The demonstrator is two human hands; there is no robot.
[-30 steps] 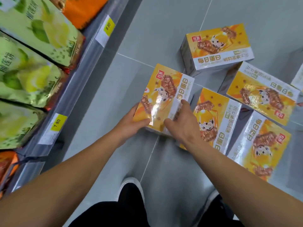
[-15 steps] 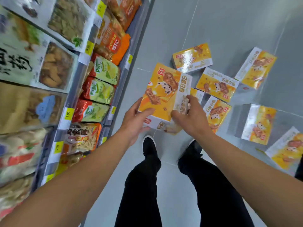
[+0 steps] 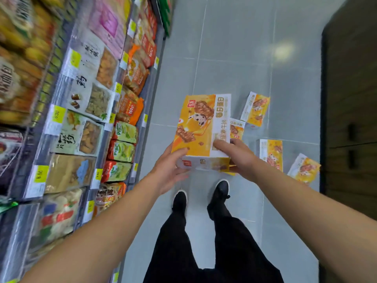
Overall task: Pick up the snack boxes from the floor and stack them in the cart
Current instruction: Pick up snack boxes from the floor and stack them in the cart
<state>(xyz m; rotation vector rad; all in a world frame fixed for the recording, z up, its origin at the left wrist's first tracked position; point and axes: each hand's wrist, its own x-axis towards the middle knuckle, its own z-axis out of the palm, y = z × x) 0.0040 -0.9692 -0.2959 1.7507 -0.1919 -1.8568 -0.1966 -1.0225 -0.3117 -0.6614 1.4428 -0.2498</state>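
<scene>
While both hands lift one snack box [image 3: 201, 127] above the shoes, four more lie on the floor to the right.

Shelves [image 3: 81, 123] of bagged snacks with yellow price tags wall the left edge; a dark wooden cabinet [image 3: 350, 99] closes the right, leaving an open aisle of grey floor tiles [image 3: 234, 58] between. Left hand [image 3: 168, 170] cups the box's near-left corner, thumb on its face; right hand [image 3: 237, 156] grips the near-right edge, fingers curled under — what looks like a second box shows beneath. Floor boxes: one [image 3: 256, 108] far, one [image 3: 236, 129] partly hidden behind the held box, one [image 3: 271, 153] near the right wrist, one [image 3: 305, 168] by the cabinet. Two black shoes [image 3: 179, 201] stand on the tiles.
</scene>
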